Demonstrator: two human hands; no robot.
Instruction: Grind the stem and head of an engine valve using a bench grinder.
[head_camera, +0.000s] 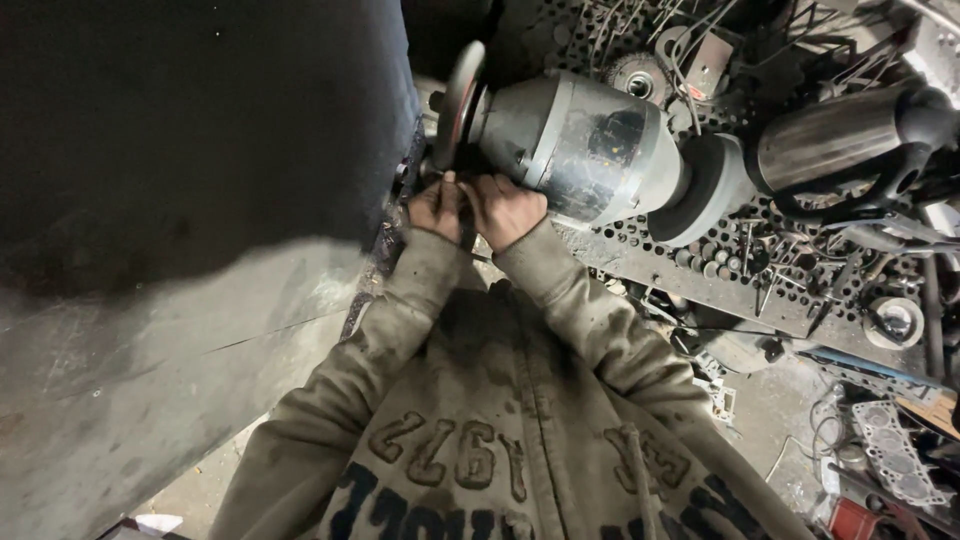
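Head view shows both arms bent inward, the left hand (436, 208) and right hand (505, 208) pressed together, fingers pinched on a small piece too hidden to identify, just below the grinding wheel (458, 100). That wheel sits at the left end of the bench grinder (585, 145), whose long axis runs left to right, tilting down to the right.

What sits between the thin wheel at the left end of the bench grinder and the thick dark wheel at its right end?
In the head view, the grinder's grey motor housing spans from the thin wheel to the thick dark wheel. Both hands, left and right, sit below the thin wheel.
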